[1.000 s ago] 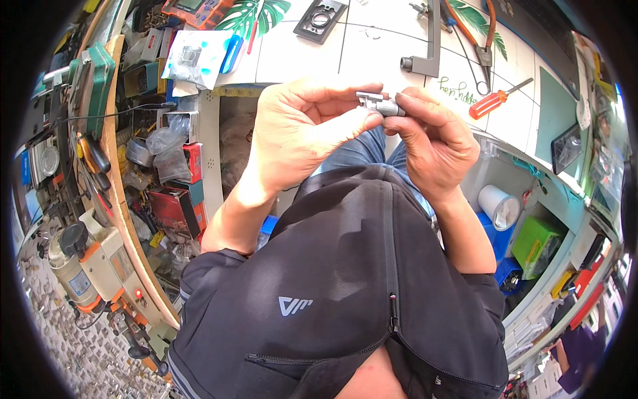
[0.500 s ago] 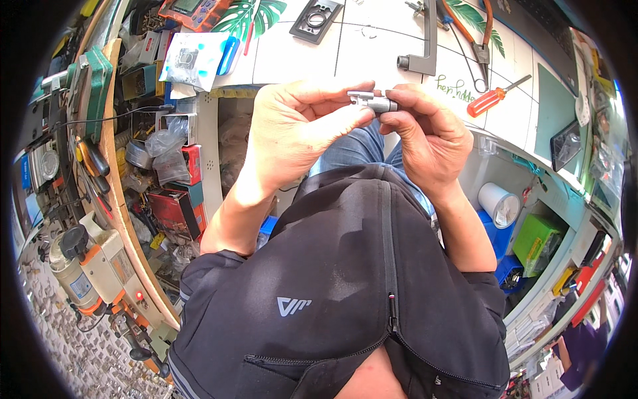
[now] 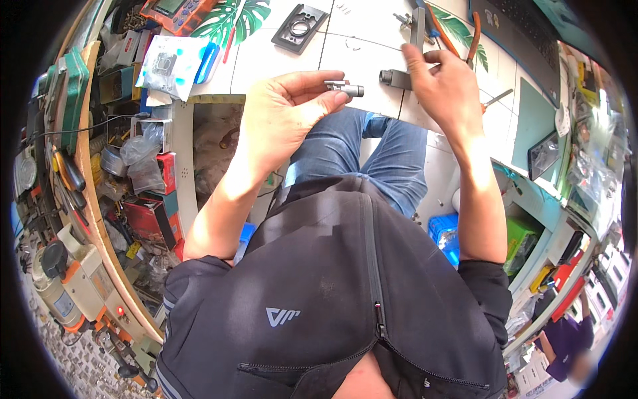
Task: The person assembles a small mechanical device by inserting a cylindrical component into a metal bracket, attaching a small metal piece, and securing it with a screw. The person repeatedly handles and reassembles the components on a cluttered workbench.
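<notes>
My left hand point(image 3: 282, 113) pinches a small grey metal cylinder point(image 3: 345, 88) between thumb and fingertips, held above my lap in front of the white tiled bench point(image 3: 345, 46). My right hand point(image 3: 446, 86) rests at the bench's near edge, fingers closed on a grey L-shaped metal bracket point(image 3: 405, 66) that ends in a short tube. The two parts sit a few centimetres apart, ends facing each other.
On the bench lie a black square plate with a round hole point(image 3: 300, 26), orange-handled pliers point(image 3: 470, 36), a screwdriver point(image 3: 497, 98), a plastic bag with a part point(image 3: 169, 66) and an orange meter point(image 3: 176, 10). Shelves crowded with tools stand at the left point(image 3: 93, 173); a blue crate point(image 3: 446, 233) sits under the bench.
My hands were together around one small piece; now they have separated. The right hand moved up to the bracket on the bench, and the left keeps the cylinder.
</notes>
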{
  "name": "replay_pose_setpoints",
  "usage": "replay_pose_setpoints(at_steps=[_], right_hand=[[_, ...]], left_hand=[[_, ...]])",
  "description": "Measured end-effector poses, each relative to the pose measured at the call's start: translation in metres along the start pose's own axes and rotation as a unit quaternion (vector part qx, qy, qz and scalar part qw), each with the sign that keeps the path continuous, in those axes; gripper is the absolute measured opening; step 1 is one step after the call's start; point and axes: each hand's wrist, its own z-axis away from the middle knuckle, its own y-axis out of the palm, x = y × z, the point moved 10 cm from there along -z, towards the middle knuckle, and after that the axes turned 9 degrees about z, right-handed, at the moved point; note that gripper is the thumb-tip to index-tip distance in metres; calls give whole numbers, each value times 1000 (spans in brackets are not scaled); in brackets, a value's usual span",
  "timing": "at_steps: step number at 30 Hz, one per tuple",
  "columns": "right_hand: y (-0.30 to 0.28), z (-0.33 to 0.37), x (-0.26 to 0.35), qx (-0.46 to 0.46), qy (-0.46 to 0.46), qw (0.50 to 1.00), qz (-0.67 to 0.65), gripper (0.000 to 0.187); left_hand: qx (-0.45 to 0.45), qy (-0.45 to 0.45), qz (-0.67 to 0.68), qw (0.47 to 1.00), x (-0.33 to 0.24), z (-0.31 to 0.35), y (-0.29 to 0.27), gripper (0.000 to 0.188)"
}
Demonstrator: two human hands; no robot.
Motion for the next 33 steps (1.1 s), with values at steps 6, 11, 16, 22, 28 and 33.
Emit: replay_pose_setpoints(at_steps=[6, 11, 16, 22, 28, 33], right_hand=[[16, -19, 10, 21, -35, 996, 73, 44], [-7, -1, 5, -50, 11, 985, -166, 30], [-17, 20, 6, -121, 3, 949, -291, 25], [-30, 34, 21, -184, -45, 930, -316, 17], [-37, 45, 34, -210, -99, 917, -323, 17], [-36, 48, 35, -204, -95, 919, -323, 16]], left_hand=[[-33, 12, -2, 999, -6, -3, -7, 28], [-20, 54, 4, 998, -23, 0, 9, 31], [24, 161, -55, 985, -50, 6, 35, 30], [20, 191, -108, 975, -53, 12, 39, 28], [10, 228, -181, 957, -54, 16, 39, 27], [18, 223, -197, 955, -52, 15, 39, 29]])
